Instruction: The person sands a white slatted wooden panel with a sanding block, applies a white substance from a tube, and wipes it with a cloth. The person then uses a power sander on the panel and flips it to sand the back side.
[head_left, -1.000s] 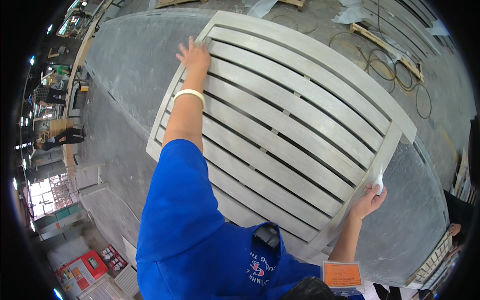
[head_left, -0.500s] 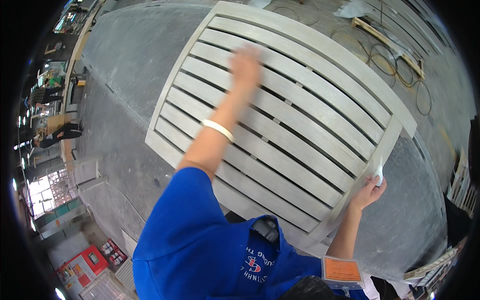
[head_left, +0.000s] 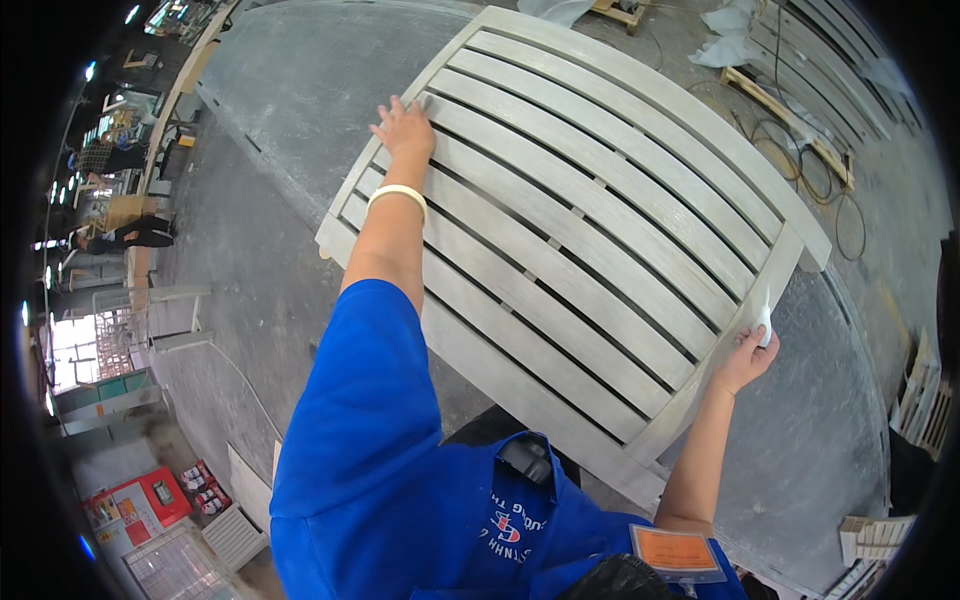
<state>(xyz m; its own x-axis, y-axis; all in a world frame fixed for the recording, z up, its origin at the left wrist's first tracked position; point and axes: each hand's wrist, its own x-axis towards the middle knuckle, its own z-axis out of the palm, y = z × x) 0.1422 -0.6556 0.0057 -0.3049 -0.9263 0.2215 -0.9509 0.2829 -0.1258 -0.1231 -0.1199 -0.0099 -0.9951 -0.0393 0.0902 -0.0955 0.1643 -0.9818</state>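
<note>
Across a grey work surface (head_left: 320, 110), one big pale slatted panel (head_left: 567, 228), lying flat, set slantwise, curved long rail on the far side, near corner by the person's front. Next down: bright blue shirt (head_left: 370, 400), filling the lower middle, left arm stretched out, right arm bent closer in. Red cabinet (head_left: 150, 500) at lower left, well apart from the work. Person in dark clothes (head_left: 145, 232), background left, near other benches. Badge with orange card (head_left: 677, 552) on the shirt, lower right. Left hand (head_left: 406, 132): open, fingers spread, palm down at the panel's left end rail, over the slat ends, nothing held. Right hand (head_left: 747, 362): closed around a small white bottle (head_left: 765, 325) with a tapered tip, beside the panel's right end rail; tip points away from the person, can't tell if it touches the wood. Smallest: cream bangle (head_left: 397, 189) on the left wrist.
</note>
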